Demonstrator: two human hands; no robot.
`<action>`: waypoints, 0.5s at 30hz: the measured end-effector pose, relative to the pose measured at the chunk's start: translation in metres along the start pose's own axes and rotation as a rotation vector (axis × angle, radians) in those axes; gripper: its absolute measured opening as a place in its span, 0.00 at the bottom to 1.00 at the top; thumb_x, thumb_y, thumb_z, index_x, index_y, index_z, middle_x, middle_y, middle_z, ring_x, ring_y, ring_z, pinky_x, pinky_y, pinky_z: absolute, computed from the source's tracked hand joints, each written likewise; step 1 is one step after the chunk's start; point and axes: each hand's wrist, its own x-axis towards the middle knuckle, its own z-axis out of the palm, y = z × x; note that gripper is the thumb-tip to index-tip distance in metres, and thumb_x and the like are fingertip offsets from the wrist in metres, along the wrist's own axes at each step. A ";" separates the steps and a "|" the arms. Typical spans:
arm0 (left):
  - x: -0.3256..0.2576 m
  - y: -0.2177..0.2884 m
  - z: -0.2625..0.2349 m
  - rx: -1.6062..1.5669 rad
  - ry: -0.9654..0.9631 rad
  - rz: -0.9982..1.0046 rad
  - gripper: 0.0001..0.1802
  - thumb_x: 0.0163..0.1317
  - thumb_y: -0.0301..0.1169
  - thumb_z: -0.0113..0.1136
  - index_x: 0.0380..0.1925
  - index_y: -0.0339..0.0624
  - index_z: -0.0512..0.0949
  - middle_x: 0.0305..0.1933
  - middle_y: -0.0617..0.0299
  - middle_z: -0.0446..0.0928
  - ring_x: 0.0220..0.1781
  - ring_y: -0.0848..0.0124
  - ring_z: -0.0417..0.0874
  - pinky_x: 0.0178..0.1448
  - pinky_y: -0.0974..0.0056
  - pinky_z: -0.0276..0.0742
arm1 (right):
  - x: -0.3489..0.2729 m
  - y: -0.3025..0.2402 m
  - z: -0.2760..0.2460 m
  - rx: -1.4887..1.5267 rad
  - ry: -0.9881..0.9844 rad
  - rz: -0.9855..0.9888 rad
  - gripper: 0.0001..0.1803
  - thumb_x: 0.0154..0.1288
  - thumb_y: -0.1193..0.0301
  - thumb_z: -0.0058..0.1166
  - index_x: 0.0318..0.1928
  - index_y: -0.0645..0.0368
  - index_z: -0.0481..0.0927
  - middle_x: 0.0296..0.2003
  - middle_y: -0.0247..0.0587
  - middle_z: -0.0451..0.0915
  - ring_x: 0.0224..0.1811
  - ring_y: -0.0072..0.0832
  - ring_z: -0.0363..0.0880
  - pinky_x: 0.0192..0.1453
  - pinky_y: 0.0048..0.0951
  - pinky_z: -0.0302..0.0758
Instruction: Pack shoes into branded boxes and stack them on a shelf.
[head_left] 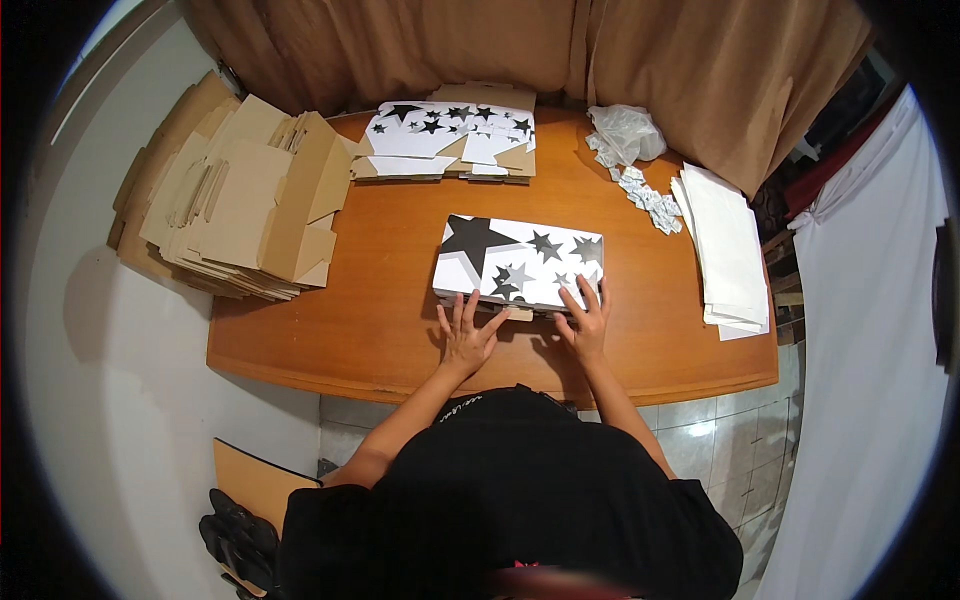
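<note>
Well, left fingers (473,303) and right fingers (588,294), spread wide, against an oblong cardboard box (520,260) (white, star-printed).

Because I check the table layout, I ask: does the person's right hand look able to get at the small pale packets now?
Probably yes: the right hand is at the star-patterned box, and bare tabletop leaves the way to the pale packets free. White sheets lie to their right.

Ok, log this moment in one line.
Left hand: at near edge of star-patterned box | Right hand: at its near right corner | Around: cardboard stack left, white sheets right
</note>
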 end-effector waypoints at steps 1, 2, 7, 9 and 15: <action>0.004 -0.001 -0.002 -0.025 0.030 0.015 0.30 0.47 0.32 0.64 0.53 0.69 0.73 0.71 0.54 0.47 0.73 0.53 0.38 0.66 0.34 0.28 | -0.004 0.006 0.003 -0.002 0.001 0.001 0.20 0.48 0.65 0.62 0.46 0.46 0.81 0.56 0.44 0.70 0.64 0.53 0.54 0.66 0.52 0.52; 0.009 -0.002 -0.003 -0.027 0.031 0.017 0.30 0.47 0.32 0.64 0.53 0.69 0.73 0.71 0.54 0.47 0.73 0.53 0.38 0.66 0.34 0.28 | -0.008 0.011 0.006 -0.059 0.001 -0.020 0.21 0.48 0.65 0.62 0.47 0.44 0.80 0.57 0.42 0.69 0.64 0.51 0.55 0.67 0.53 0.47; 0.015 -0.006 -0.008 0.003 -0.017 0.040 0.29 0.44 0.33 0.65 0.50 0.69 0.74 0.65 0.69 0.60 0.70 0.63 0.52 0.64 0.38 0.39 | -0.017 0.008 0.012 -0.258 0.014 -0.055 0.23 0.49 0.66 0.60 0.50 0.40 0.78 0.58 0.36 0.69 0.62 0.45 0.57 0.67 0.56 0.33; 0.015 -0.007 -0.008 0.003 -0.008 0.053 0.28 0.43 0.33 0.65 0.49 0.69 0.75 0.65 0.69 0.61 0.68 0.62 0.54 0.63 0.40 0.40 | -0.018 -0.002 0.014 -0.247 0.001 0.034 0.22 0.49 0.66 0.60 0.48 0.40 0.78 0.55 0.34 0.70 0.61 0.40 0.58 0.67 0.55 0.31; 0.016 -0.005 -0.006 -0.027 0.047 0.063 0.27 0.43 0.33 0.65 0.48 0.69 0.75 0.64 0.68 0.62 0.66 0.59 0.55 0.62 0.42 0.42 | -0.012 -0.026 0.030 -0.020 0.023 -0.181 0.16 0.42 0.69 0.65 0.36 0.43 0.81 0.43 0.29 0.75 0.51 0.30 0.71 0.66 0.48 0.38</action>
